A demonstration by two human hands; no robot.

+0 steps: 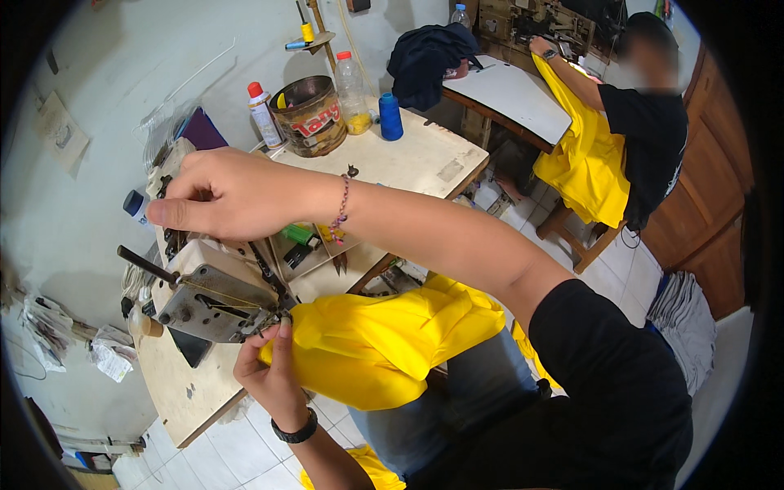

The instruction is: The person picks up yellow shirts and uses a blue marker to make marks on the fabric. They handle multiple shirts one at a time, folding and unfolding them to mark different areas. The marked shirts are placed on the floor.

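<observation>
A sewing machine (216,298) with a metal end plate stands on the pale table in front of me. My left hand (273,371), wearing a black watch, is closed by the needle area, its thumb and fingers pinching the edge of a yellow cloth (384,339). The cloth spreads right across my lap. My right arm reaches over the machine, a beaded bracelet on its wrist. My right hand (237,196) is bent above the machine's far end, fingers curled down; what they grip is hidden. Yellow thread runs along the end plate.
On the table (408,155) stand a rusty tin (310,122), a red-capped spray can (264,114), a plastic bottle (351,90) and a blue thread cone (390,118). At back right, a person (645,122) handles yellow cloth (584,163). Folded grey cloth (684,327) lies stacked at right.
</observation>
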